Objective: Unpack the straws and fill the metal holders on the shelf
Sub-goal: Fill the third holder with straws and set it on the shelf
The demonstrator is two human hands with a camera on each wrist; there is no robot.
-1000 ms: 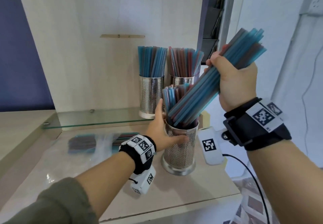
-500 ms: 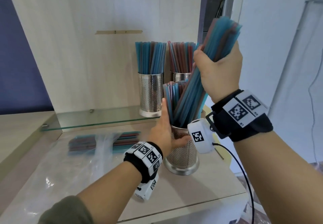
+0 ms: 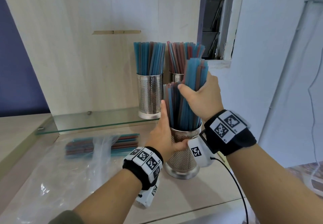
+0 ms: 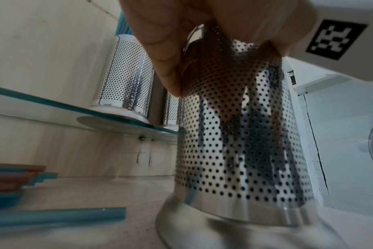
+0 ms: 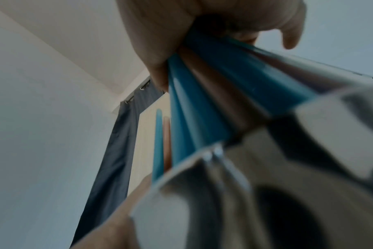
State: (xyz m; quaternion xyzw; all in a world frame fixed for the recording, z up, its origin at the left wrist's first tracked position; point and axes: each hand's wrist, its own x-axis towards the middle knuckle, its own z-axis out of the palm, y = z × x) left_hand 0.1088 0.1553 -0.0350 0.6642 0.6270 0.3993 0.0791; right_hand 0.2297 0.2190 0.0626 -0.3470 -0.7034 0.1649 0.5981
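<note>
A perforated metal holder (image 3: 181,159) (image 4: 241,138) stands on the wooden counter, partly filled with blue and brown straws. My left hand (image 3: 164,136) grips its upper rim, thumb across the front and fingers behind. My right hand (image 3: 201,97) grips a thick bundle of blue and brown straws (image 3: 194,76) (image 5: 202,101), nearly upright, with its lower ends down inside the holder. Two full holders (image 3: 149,96) (image 3: 176,77) stand on the glass shelf (image 3: 90,122) behind. More straws (image 3: 104,144) lie in a clear plastic bag (image 3: 70,171) on the counter at left.
The counter's front edge (image 3: 192,211) runs below my forearms. A black cable (image 3: 234,180) hangs from the right wrist camera. A white wall and window frame (image 3: 225,31) rise at right. A loose blue straw (image 4: 57,217) lies on the counter near the holder's base.
My right hand swung the bundle from a steep tilt to nearly upright and lowered it deeper into the holder. The left hand kept its grip on the holder's rim.
</note>
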